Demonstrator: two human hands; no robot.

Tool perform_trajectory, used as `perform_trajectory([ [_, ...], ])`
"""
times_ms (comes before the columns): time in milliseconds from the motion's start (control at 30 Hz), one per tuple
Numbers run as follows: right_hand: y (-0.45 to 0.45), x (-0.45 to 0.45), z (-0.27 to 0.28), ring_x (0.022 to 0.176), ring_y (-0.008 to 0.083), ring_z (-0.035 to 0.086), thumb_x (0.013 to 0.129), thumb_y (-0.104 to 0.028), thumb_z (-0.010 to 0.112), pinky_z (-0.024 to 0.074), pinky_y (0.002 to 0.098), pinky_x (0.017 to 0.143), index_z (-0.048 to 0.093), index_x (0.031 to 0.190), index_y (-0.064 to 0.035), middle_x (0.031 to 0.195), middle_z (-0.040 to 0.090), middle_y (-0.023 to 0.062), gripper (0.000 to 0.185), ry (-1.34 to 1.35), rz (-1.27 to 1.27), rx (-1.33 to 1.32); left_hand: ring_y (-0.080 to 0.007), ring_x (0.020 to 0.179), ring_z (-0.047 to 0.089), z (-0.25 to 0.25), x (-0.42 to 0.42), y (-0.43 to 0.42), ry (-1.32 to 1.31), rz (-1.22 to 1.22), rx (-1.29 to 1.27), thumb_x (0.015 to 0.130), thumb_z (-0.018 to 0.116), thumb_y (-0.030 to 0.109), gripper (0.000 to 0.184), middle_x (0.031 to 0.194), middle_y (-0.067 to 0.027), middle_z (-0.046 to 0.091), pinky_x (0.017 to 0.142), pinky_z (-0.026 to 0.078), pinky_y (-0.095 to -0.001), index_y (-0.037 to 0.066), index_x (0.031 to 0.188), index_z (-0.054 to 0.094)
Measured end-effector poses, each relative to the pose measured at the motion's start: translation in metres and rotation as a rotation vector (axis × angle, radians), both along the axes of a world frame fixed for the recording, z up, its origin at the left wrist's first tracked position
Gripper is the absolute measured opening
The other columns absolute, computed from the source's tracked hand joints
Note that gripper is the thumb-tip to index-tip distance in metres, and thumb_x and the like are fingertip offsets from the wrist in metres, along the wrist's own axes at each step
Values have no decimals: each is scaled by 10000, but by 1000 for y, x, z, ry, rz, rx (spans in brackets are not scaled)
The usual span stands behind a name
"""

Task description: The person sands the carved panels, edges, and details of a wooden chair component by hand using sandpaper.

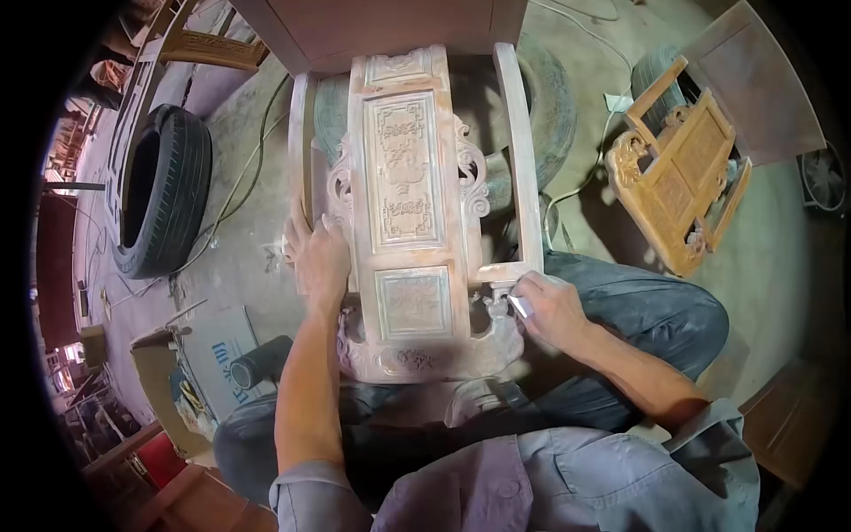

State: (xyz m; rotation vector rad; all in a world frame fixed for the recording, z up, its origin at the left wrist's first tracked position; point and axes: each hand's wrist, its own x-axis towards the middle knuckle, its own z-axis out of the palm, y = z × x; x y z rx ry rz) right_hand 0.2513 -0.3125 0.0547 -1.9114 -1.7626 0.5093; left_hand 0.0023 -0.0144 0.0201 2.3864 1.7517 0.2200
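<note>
A carved wooden chair back point(406, 177), pale with dust, lies across the lap, joined to a flat seat panel point(390, 31) at the top. My left hand point(319, 257) rests on its left side rail, fingers bent around the wood. On the right, my right hand point(551, 309) pinches a small whitish piece point(521, 306) against the carved edge near the lower right corner. What the piece is cannot be made out.
A tyre point(168, 191) stands at the left, and another tyre point(551, 115) lies under the chair. An orange-brown carved chair point(678, 177) is at the right. An open cardboard box point(164, 381) and a dark cup point(260, 362) sit lower left. Cables cross the floor.
</note>
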Motion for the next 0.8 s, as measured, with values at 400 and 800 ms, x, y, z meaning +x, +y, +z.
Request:
perform_trajectory([
  [400,-11,11,-1,931,371,694,779,-23,796,567,465,818,683,989,-67,1030,671,115,243,-16,-35,14,-414,1549,346,-14,5,3,-27,-20,65,1113,431,324,537,1757,-112,321,1226,346,-568,-78,1340,706],
  [800,20,30,-10,985,302,658,734,22,792,562,436,882,721,968,-74,1020,677,63,263,-79,123,170,-388,1560,343,-14,5,3,-37,4,77,1114,443,320,535,1766,-80,306,1244,344,-546,-95,1288,732],
])
